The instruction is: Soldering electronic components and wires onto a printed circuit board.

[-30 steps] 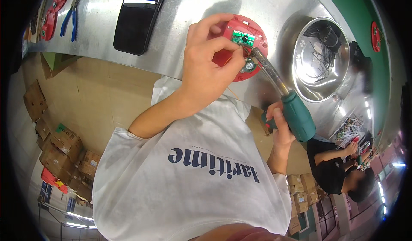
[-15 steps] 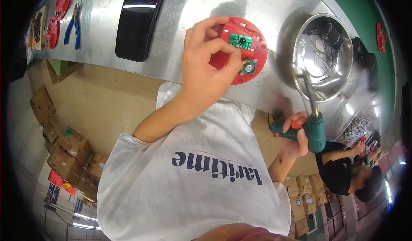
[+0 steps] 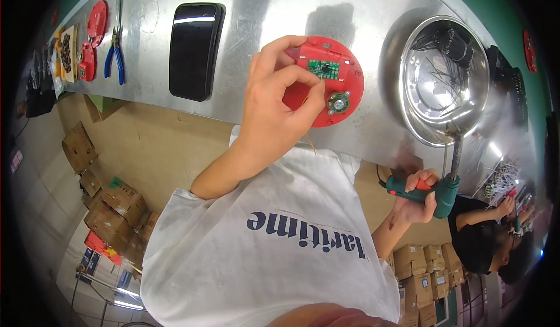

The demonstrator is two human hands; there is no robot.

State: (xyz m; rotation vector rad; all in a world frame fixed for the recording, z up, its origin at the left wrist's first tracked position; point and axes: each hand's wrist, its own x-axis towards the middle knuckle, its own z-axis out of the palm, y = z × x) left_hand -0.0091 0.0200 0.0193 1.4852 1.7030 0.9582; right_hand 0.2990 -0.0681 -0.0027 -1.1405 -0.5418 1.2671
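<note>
Your round casing (image 3: 354, 82) is red, its circuit board (image 3: 322, 69) green. Your handheld tool (image 3: 445, 200) is dark green with a red trigger (image 3: 423, 185), and your white shirt (image 3: 256, 274) carries navy lettering (image 3: 284, 227).

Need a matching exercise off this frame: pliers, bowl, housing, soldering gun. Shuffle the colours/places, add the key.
Things:
1. pliers
2. bowl
3. housing
4. soldering gun

Places and colours:
A. red, touching the left hand
B. gripped in the right hand
C. blue-handled
D. round, silvery metal

Pairs: 1-C, 2-D, 3-A, 4-B
</note>
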